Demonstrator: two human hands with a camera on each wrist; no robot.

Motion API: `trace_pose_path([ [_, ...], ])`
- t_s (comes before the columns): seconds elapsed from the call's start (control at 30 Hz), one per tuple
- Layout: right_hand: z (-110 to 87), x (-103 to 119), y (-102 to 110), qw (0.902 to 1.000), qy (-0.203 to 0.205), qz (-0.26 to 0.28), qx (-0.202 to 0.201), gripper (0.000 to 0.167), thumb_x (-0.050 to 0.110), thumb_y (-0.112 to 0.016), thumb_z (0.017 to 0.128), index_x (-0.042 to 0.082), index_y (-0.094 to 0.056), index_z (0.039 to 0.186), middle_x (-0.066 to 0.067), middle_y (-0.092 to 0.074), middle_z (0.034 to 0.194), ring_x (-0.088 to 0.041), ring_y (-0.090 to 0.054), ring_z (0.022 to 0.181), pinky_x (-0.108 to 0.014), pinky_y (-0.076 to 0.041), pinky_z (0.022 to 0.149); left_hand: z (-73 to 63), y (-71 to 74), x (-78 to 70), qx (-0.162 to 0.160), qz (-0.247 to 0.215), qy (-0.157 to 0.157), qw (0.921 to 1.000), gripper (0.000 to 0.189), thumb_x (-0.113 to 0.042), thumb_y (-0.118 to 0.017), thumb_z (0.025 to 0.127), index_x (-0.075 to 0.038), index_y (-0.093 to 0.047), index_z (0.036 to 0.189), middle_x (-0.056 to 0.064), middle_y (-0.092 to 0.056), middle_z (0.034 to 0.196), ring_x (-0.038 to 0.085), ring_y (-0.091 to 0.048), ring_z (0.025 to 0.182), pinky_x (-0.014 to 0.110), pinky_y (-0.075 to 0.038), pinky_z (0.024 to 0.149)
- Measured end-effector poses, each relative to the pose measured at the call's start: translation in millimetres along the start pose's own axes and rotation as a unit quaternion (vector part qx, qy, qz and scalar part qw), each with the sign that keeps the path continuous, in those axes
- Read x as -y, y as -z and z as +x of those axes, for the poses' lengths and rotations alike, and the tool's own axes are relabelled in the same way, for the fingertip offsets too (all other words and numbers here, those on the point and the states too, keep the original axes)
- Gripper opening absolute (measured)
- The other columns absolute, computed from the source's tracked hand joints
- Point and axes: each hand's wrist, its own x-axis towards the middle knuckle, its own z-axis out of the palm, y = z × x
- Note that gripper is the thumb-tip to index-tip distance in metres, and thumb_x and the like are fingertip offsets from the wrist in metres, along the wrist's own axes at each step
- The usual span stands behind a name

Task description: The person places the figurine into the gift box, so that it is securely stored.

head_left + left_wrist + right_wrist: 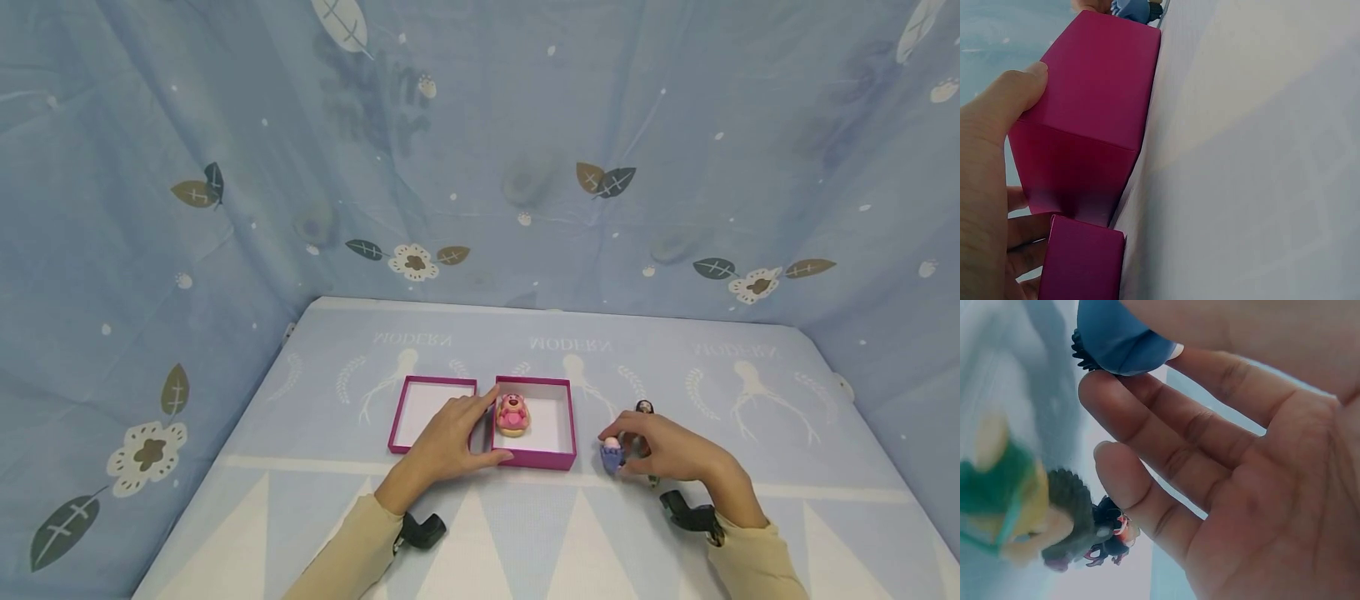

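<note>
A magenta box (536,459) with a white inside stands on the table, and a pink bear figurine (513,417) sits in its left part. My left hand (442,437) holds the box at its near left corner; in the left wrist view the thumb lies on the front wall of the box (1104,81) and the fingers reach behind its side. To the right of the box, my right hand (671,450) pinches a small blue-purple figurine (612,457) between thumb and fingers. In the right wrist view only the round blue part of this figurine (1119,337) shows.
A shallow magenta lid (442,380) lies left of the box, beside my left hand. Behind my right hand stands a dark-haired figurine (644,407), partly hidden. The right wrist view shows a blurred green-and-yellow figurine (1004,494). A blue patterned curtain (487,167) hangs behind the table.
</note>
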Motion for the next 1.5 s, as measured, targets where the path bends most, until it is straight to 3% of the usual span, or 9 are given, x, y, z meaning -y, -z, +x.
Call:
trace_pose_path([
  [0.17, 1.3, 2.6, -0.2, 1.0, 0.001, -0.003, -0.001, 0.041, 0.018, -0.078, 0.082, 0.009, -0.066, 0.12, 0.001, -0.063, 0.115, -0.011, -0.058, 0.098, -0.035, -0.055, 0.085, -0.5, 0.8, -0.3, 0.004, -0.003, 0.005, 1.0, 0.098, -0.063, -0.071, 0.077, -0.013, -0.034, 0.153, 0.004, -0.064, 0.13, 0.018, -0.059, 0.112, 0.037, -0.045, 0.099],
  [0.57, 2.8, 7.4, 0.5, 1.0, 0.006, 0.005, -0.003, 0.043, 0.016, -0.077, 0.083, 0.006, -0.063, 0.123, -0.003, -0.063, 0.119, -0.021, -0.062, 0.106, -0.036, -0.055, 0.086, 0.3, 0.1, 0.2, -0.005, 0.007, -0.005, 0.9999, 0.098, -0.064, -0.069, 0.078, -0.011, -0.035, 0.152, 0.003, -0.065, 0.125, 0.017, -0.059, 0.107, 0.036, -0.047, 0.096],
  [1.1, 3.9, 14.0, 2.8, 0.9999, 0.005, -0.002, -0.011, 0.046, 0.013, -0.076, 0.083, 0.006, -0.062, 0.127, -0.001, -0.062, 0.121, -0.018, -0.063, 0.107, -0.032, -0.056, 0.084, -0.7, 1.2, 0.0, -0.01, -0.001, -0.008, 0.9999, 0.096, -0.066, -0.068, 0.079, -0.01, -0.037, 0.151, 0.004, -0.066, 0.124, 0.018, -0.06, 0.106, 0.037, -0.047, 0.095],
  [1.5, 13.9, 25.5, 8.8, 0.9975, 0.045, -0.039, -0.038, 0.046, 0.012, -0.075, 0.085, 0.01, -0.061, 0.129, 0.005, -0.062, 0.12, -0.01, -0.061, 0.105, -0.031, -0.055, 0.085, -0.2, 0.7, -0.5, -0.006, -0.01, -0.005, 0.9999, 0.096, -0.06, -0.073, 0.077, -0.011, -0.037, 0.152, 0.005, -0.065, 0.126, 0.019, -0.06, 0.109, 0.039, -0.047, 0.097],
])
